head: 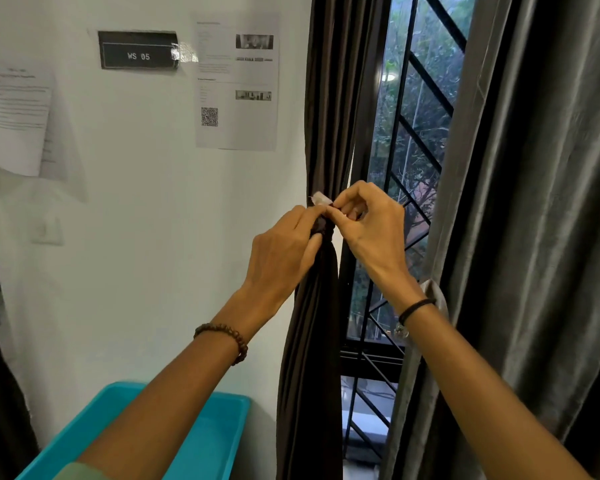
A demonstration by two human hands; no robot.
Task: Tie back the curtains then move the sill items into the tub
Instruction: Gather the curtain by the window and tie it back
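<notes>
The left grip (284, 251) pinches the bunched brown curtain (312, 341) left of the window. The right grip (368, 223) pinches a pale tie (321, 199). The teal tub (219, 441) sits near-left, its inside partly hidden by a forearm.

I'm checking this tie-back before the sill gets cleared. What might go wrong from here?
One: the left hand pinches the bunched neck of the dark brown fabric curtain while the right hand pinches the small white tab above it; if either slips, the gather may fall open. Two: the curtain's loose tail hangs near the turquoise plastic tub and might swing against it.
</notes>
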